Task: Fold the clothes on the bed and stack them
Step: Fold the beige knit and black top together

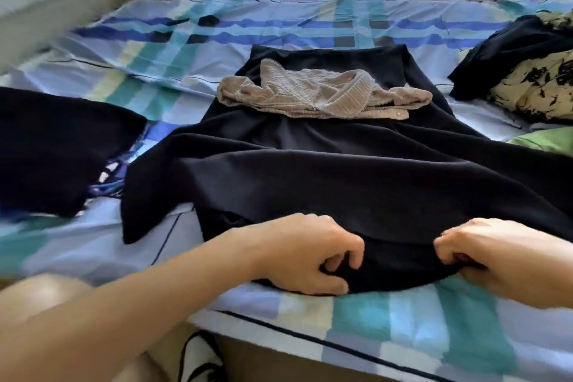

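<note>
We grip the skirt's near hem on the bed

Our left hand (304, 254) and right hand (496, 260) each curl tight round the hem of the skirt (341, 180), which is spread over the middle of the bed (403, 319). A grey top (310, 96) lies crumpled on its far end.

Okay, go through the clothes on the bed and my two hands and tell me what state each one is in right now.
Large dark garment, spread out mid-bed, unfolded, near hem bunched.
Grey knit top, crumpled, lying on the large dark garment.
Dark cloth at left, lying flat, apart from the rest.
Cream floral garment, heaped at right, unfolded.
Left hand, gripping the near hem.
Right hand, gripping the near hem.
</note>
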Demonstrator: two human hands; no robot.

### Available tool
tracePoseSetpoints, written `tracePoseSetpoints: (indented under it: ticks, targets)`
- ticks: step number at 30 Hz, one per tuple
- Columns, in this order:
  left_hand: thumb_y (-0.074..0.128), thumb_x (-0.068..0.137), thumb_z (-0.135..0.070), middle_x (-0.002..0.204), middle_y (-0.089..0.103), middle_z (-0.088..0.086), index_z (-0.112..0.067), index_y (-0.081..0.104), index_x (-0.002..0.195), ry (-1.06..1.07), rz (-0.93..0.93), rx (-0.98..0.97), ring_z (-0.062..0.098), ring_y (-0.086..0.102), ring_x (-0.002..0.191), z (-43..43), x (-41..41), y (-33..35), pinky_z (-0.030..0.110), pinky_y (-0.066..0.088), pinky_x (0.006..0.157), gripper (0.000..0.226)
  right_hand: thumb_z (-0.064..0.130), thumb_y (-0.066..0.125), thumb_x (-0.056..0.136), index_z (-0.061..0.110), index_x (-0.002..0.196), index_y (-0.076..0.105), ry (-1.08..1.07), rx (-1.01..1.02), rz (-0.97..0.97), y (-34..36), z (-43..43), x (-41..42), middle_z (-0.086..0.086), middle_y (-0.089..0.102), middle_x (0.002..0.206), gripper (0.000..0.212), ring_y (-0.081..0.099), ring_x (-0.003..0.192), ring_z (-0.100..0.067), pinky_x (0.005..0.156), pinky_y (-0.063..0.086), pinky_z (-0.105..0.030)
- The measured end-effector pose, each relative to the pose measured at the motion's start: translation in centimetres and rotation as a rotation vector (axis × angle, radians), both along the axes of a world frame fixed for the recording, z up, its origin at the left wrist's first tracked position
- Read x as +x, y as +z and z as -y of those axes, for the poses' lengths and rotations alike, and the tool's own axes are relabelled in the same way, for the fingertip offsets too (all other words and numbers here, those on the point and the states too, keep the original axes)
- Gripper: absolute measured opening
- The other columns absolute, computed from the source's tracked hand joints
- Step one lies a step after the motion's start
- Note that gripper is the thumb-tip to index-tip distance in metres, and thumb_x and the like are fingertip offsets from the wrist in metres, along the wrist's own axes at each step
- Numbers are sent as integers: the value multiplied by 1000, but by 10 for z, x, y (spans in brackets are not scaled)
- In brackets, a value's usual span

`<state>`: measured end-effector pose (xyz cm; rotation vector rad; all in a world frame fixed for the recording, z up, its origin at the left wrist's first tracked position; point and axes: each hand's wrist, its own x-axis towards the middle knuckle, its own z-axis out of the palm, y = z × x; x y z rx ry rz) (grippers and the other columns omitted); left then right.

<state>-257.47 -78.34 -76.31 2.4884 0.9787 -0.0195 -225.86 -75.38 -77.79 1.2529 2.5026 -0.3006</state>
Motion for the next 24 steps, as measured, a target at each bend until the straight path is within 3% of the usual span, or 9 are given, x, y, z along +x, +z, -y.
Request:
tracePoseSetpoints:
  ticks: [2, 5, 8, 10, 13, 16, 20, 22, 24]
  targets:
    - [65, 84, -30, 81, 51, -12, -32, 50, 94, 110, -61, 71, 6, 44, 79, -8, -26, 11, 32, 45, 71, 18, 39, 56, 62, 56, 83, 41, -82, 35, 3, -14, -11, 19, 22, 52, 77, 31, 52, 76, 0, 67, 49, -26]
    - [64, 79, -24, 90, 51, -10, -31, 42, 91, 422, -366, 106, 20, 52, 88, -23, -90, 23, 33, 37, 69, 26, 39, 78, 57, 55, 95, 42, -64, 115, 1, -46, -19, 39, 28, 49, 74, 54, 46, 66, 10, 56, 44, -16]
    - [73, 75, -32, 117, 49, -1, -26, 43, 108, 669, -643, 65, 24, 49, 107, -28, -150, 17, 39, 45, 83, 45, 53, 78, 48, 53, 101, 44, -80, 41, -73, -36, -5, 2, 25, 53, 86, 63, 47, 70, 9, 60, 45, -19]
    - [79, 69, -42, 131, 39, 5, -22, 39, 129, 741, -719, 69, 30, 39, 124, -27, -174, 1, 48, 44, 97, 74, 61, 71, 43, 53, 97, 42, -40, 12, -137, -16, 9, -41, 24, 48, 91, 62, 50, 70, 4, 57, 47, -22]
    - [77, 69, -50, 144, 22, 8, -21, 21, 149, 838, -613, 121, 37, 26, 135, -26, -192, -19, 57, 37, 104, 102, 79, 60, 54, 51, 113, 44, 168, 75, -193, 0, 29, -99, 26, 43, 105, 68, 46, 81, 4, 63, 43, -16]
    - [72, 80, -43, 144, 23, 8, -25, 17, 154, 871, -459, 212, 38, 34, 131, -32, -206, -27, 57, 44, 99, 94, 71, 59, 68, 40, 122, 51, 286, 175, -232, -13, 31, -131, 16, 46, 116, 63, 50, 94, -6, 74, 49, -25]
    - [68, 86, -24, 128, 46, -1, -29, 38, 146, 740, -326, 191, 30, 53, 117, -35, -214, -26, 48, 49, 92, 67, 44, 57, 83, 33, 105, 55, 302, 299, -297, -23, 19, -156, 11, 51, 103, 25, 54, 89, -14, 70, 48, -28]
    - [66, 84, -10, 119, 57, -6, -30, 55, 131, 712, -207, 150, 23, 58, 109, -33, -223, -14, 37, 48, 90, 53, 36, 51, 90, 32, 95, 53, 238, 261, -402, -19, 16, -160, 15, 50, 92, 6, 54, 83, -12, 65, 45, -26]
    - [56, 74, 7, 103, 63, -12, -35, 66, 111, 758, -202, 134, 17, 61, 99, -29, -235, 6, 28, 45, 80, 56, 32, 52, 94, 32, 88, 50, 144, 212, -527, -11, 9, -158, 17, 51, 85, 6, 55, 78, -9, 63, 45, -28]
